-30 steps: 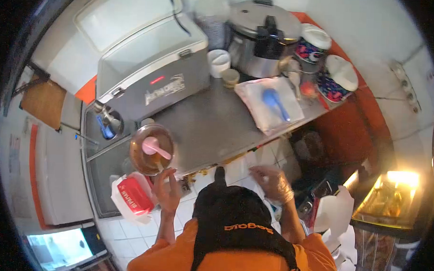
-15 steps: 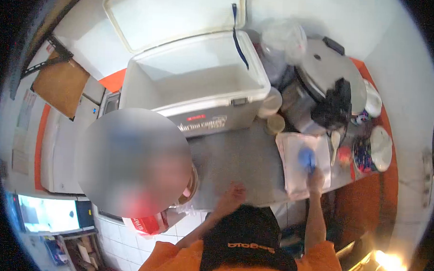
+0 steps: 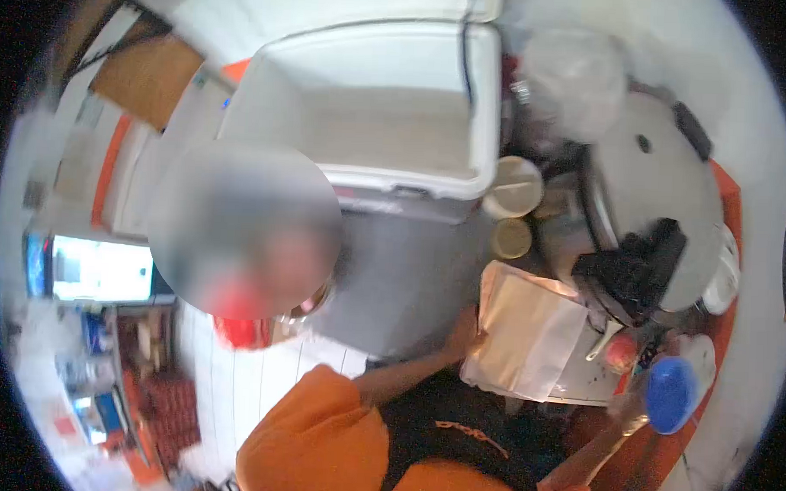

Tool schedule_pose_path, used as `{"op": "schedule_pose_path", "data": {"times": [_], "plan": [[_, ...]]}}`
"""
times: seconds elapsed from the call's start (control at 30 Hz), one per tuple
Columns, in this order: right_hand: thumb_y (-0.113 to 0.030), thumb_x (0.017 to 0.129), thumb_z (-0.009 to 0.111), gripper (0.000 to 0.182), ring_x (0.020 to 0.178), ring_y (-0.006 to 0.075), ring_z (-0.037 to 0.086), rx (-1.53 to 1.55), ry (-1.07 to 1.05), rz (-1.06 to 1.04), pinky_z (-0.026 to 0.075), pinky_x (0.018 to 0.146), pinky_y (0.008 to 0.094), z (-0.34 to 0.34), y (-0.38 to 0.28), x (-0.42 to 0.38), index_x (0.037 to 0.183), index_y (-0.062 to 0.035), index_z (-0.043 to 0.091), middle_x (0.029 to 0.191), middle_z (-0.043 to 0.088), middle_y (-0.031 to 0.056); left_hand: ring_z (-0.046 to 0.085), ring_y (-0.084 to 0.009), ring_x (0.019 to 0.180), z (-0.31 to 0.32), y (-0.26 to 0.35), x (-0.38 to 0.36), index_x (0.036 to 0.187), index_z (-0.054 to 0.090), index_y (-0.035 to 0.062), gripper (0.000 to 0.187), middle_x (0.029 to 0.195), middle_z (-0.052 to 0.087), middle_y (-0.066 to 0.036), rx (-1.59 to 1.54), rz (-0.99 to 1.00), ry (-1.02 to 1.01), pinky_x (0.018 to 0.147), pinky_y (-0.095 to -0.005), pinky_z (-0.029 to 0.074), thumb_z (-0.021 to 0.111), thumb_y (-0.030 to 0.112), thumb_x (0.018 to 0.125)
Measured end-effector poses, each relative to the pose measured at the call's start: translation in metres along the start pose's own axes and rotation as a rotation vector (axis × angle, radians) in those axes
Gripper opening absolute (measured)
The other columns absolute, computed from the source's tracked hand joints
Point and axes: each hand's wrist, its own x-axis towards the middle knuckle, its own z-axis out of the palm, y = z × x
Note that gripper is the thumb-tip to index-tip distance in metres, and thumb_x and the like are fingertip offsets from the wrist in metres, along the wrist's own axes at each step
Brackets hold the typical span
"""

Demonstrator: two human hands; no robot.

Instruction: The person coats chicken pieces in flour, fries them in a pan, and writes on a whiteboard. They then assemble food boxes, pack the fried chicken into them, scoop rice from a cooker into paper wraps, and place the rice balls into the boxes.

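My right hand (image 3: 633,403) is closed around a blue plastic bowl (image 3: 671,395), held up off the right end of the counter. A stack of paper sheets (image 3: 533,337), brownish and white, lies at the counter's front edge. At its left edge is my left hand (image 3: 470,333), touching or very near the paper. Blur and shadow hide how those fingers are set.
A large open cooler (image 3: 388,137) stands at the back of the grey counter (image 3: 392,271). Round tubs (image 3: 513,187), a big lidded pot (image 3: 655,185), a black cloth (image 3: 635,267) and a pale spoon (image 3: 604,339) crowd the right side. A person with a blurred head stands left.
My right hand has carried the blue bowl from over the papers to the right. My left hand has moved right to the papers' edge. The view has shifted too.
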Motion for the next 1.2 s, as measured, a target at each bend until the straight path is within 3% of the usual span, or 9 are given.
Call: {"op": "schedule_pose_path", "data": {"times": [0.1,0.3,0.4,0.57,0.73,0.87,0.93,1.03,1.2], "plan": [[-0.022,0.091,0.071,0.045,0.095,0.0275,0.064,0.003,-0.118,-0.088,0.05,0.076,0.0395,0.025,-0.049,0.043,0.129,-0.0017,0.057,0.106,0.067,0.0124,0.047,-0.0461,0.133,-0.077,0.054,-0.002,0.151,0.032,-0.0055,0.084,0.152,0.039,-0.031,-0.004,-0.194,-0.052,0.111,-0.0537,0.039,0.07,0.039,0.09],[-0.021,0.088,0.074,0.051,0.099,0.0228,0.062,0.035,-0.274,-0.226,0.049,0.078,0.0347,0.078,-0.145,0.058,0.132,-0.0033,0.057,0.111,0.066,0.0094,0.063,-0.0379,0.11,-0.298,0.058,0.008,0.122,0.064,0.0051,0.049,0.119,0.067,-0.019,0.205,0.16,0.571,0.097,-0.0459,0.05,0.082,0.025,0.081],[-0.02,0.086,0.076,0.054,0.102,0.0205,0.061,0.048,-0.325,-0.26,0.049,0.079,0.0323,0.091,-0.192,0.044,0.134,-0.0041,0.057,0.114,0.065,0.0078,0.065,-0.0382,0.102,-0.432,0.053,0.035,0.117,0.066,0.0047,0.045,0.11,0.067,-0.019,0.547,-0.067,0.875,0.09,-0.0448,0.052,0.078,0.032,0.083],[-0.018,0.083,0.079,0.059,0.106,0.0166,0.06,0.031,-0.338,-0.244,0.048,0.08,0.0283,0.089,-0.29,0.005,0.136,-0.0054,0.057,0.118,0.064,0.0052,0.059,-0.0389,0.113,-0.477,0.02,0.157,0.124,0.061,0.0013,0.053,0.121,0.062,-0.021,0.756,-0.267,0.446,0.098,-0.0455,0.047,0.073,0.037,0.087],[-0.024,0.095,0.062,0.051,0.117,0.0154,0.061,0.251,-0.385,-0.234,0.047,0.084,0.021,0.027,-0.338,0.084,0.142,-0.0053,0.054,0.134,0.063,0.0124,0.053,-0.0397,0.124,-0.445,-0.003,0.176,0.131,0.056,-0.002,0.061,0.132,0.057,-0.023,0.834,-0.326,0.146,0.106,-0.0462,0.042,0.068,0.043,0.091],[-0.03,0.099,0.057,0.05,0.121,0.0176,0.06,0.246,-0.611,-0.873,0.047,0.093,0.026,-0.002,-0.409,0.135,0.141,-0.0029,0.055,0.14,0.06,0.0159,0.049,-0.0403,0.132,-0.4,0.004,0.143,0.136,0.052,-0.0047,0.068,0.14,0.053,-0.025,0.897,-0.23,-0.208,0.112,-0.0468,0.038,0.063,0.048,0.094],[-0.032,0.098,0.058,0.051,0.121,0.0189,0.06,0.154,-0.568,-1.002,0.047,0.096,0.0284,-0.01,-0.435,0.159,0.14,-0.0017,0.056,0.139,0.06,0.0163,0.046,-0.0407,0.136,-0.381,0.041,0.11,0.139,0.05,-0.006,0.071,0.144,0.051,-0.025,0.851,-0.104,-0.508,0.115,-0.0471,0.036,0.061,0.05,0.096],[-0.036,0.098,0.06,0.054,0.12,0.0209,0.06,0.019,-0.535,-1.173,0.046,0.101,0.0322,-0.022,-0.462,0.192,0.138,0.0002,0.058,0.137,0.062,0.0169,0.037,-0.0422,0.145,-0.382,0.284,0.054,0.148,0.041,-0.0072,0.078,0.154,0.042,-0.027,0.394,0.318,-0.599,0.122,-0.0448,0.029,0.071,0.037,0.092],[-0.04,0.098,0.061,0.057,0.119,0.0239,0.061,-0.32,-0.372,-1.577,0.046,0.107,0.037,-0.018,-0.5,0.216,0.136,0.0034,0.061,0.134,0.064,0.0172,0.027,-0.0476,0.148,-0.35,0.514,0.156,0.153,0.038,0.0004,0.079,0.157,0.035,-0.028,0.543,1.536,0.485,0.121,-0.0528,0.026,0.074,0.022,0.085]]}}
